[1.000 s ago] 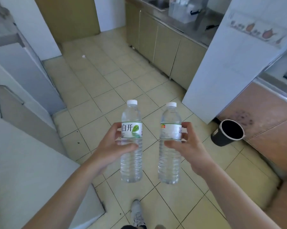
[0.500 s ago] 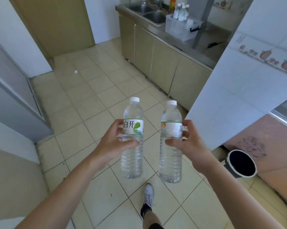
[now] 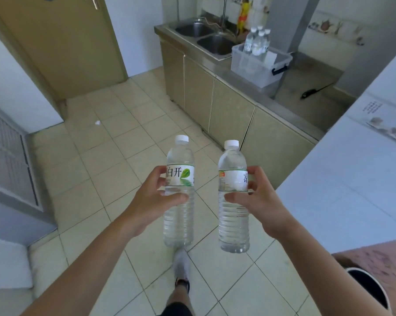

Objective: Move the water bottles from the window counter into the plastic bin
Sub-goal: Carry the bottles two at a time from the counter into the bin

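I hold two clear water bottles with white caps upright in front of me, above the tiled floor. My left hand grips the left water bottle, whose label shows a green leaf. My right hand grips the right water bottle around its white label. Far ahead, a clear plastic bin with a dark handle stands on the steel counter beside the sink. Several water bottles stand upright inside the bin.
A double steel sink lies left of the bin, over beige cabinets. A white tiled wall corner juts in at the right, with a black bucket below it. A beige door is at the back left. My foot is on the floor.
The view has swung up and forward across the kitchen: the sink counter and bin have come into full view and closer. Both bottles stay upright in my hands.
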